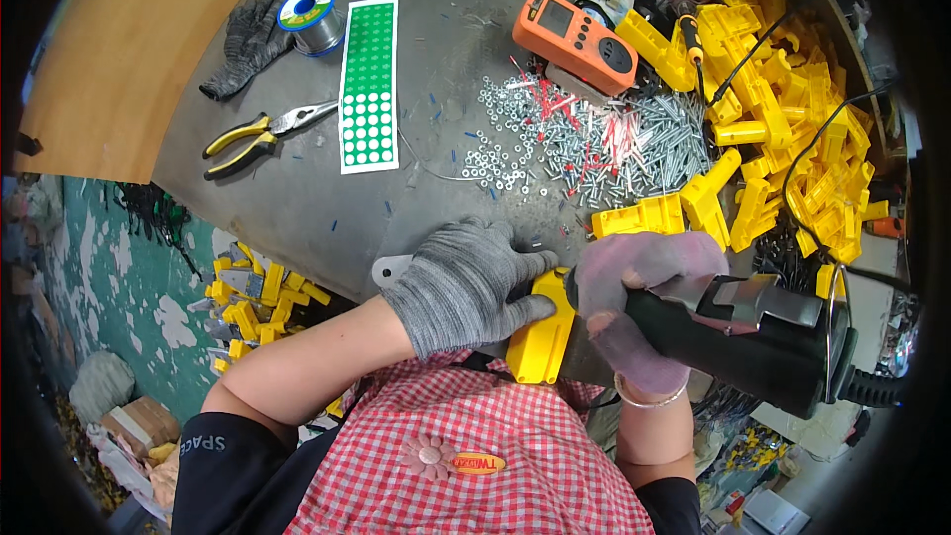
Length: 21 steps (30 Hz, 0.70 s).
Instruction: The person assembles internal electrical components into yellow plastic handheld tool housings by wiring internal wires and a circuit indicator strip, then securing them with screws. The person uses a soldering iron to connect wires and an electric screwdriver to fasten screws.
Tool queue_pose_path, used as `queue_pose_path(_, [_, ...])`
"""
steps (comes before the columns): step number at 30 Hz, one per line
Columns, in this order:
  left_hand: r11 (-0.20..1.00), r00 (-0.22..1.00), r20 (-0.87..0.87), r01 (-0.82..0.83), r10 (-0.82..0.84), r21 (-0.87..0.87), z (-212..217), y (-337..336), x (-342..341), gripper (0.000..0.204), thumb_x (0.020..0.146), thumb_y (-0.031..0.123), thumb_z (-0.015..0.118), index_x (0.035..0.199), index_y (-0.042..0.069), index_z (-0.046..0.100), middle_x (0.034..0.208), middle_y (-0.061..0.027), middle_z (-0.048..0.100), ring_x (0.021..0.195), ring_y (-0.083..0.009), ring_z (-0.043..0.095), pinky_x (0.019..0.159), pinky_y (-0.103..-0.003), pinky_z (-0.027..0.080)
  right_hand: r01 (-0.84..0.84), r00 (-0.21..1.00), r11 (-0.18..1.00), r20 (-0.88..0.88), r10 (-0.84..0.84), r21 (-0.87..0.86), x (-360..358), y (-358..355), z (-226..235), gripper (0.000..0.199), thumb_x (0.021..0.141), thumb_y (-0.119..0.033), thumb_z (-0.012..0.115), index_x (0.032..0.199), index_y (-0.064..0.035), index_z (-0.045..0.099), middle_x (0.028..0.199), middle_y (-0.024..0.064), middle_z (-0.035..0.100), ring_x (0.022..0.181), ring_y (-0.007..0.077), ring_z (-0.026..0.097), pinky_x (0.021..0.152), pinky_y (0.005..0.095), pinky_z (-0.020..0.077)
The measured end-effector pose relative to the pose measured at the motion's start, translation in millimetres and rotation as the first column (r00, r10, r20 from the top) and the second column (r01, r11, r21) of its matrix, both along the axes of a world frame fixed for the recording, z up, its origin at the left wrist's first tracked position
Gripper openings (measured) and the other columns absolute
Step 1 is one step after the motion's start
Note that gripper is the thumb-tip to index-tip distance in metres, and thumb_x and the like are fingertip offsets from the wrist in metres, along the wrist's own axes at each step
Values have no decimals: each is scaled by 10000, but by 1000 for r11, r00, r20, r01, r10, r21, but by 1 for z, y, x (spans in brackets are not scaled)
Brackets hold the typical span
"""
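Yellow plastic, a moulded housing (540,337), sits at the near edge of the grey metal table (297,208), just above the person's checked apron; the left hand (466,282), in a grey knitted glove, lies flat over its left side and presses it down, fingers spread and wrapped on nothing but the part itself; the right hand (634,302), in a worn pale purple glove with a hole at the knuckle, is closed around the black body of an electric screwdriver (743,332), whose front end meets the yellow housing, the tip hidden between the two hands; a black cable leaves the tool's rear at the right. Beyond the hands lies a spread of silver screws and nuts (584,144) mixed with red-ended pieces; to its right, a heap of more yellow plastic parts (792,109); behind the screws, an orange multimeter (575,40). Further left lie a green sticker sheet (369,84), yellow-handled pliers (253,137), a solder spool (309,18) and a spare dark glove (243,45).
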State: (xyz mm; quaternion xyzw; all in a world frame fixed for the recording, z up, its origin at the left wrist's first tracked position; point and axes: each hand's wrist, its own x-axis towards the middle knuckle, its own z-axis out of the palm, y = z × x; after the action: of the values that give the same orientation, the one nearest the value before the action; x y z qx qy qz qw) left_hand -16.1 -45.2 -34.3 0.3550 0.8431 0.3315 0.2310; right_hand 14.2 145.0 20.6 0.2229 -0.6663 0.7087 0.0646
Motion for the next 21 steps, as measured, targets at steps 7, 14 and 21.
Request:
queue_pose_path(7, [1000, 995, -96, -17, 15, -17, -3, 2, 7, 570, 902, 496, 630, 1323, 114, 660, 1051, -212, 654, 955, -355, 656, 862, -456, 529, 118, 992, 991, -44, -116, 57, 7, -6, -10, 369, 834, -31, 791, 1028, -94, 483, 743, 38, 599, 601, 171, 572, 575, 325, 484])
queue_pose_path(14, [994, 989, -101, -103, 105, 30, -1, 2, 3, 435, 894, 417, 656, 1159, 80, 729, 976, -193, 666, 938, -351, 659, 846, -450, 536, 337, 922, 939, 176, -345, 76, 20, 14, 18, 527, 838, -129, 774, 1282, -65, 498, 880, 34, 613, 879, 185, 584, 912, 379, 460])
queue_pose_path(21, [931, 872, -460, -294, 168, -216, -27, 31, -41, 178, 836, 218, 702, 899, 51, 691, 937, -196, 652, 886, -375, 647, 799, -477, 535, 604, 762, 547, 620, -185, -579, 17, 73, 24, 301, 917, -263, 668, 1152, -106, 565, 855, 34, 555, 882, 227, 558, 992, 484, 439])
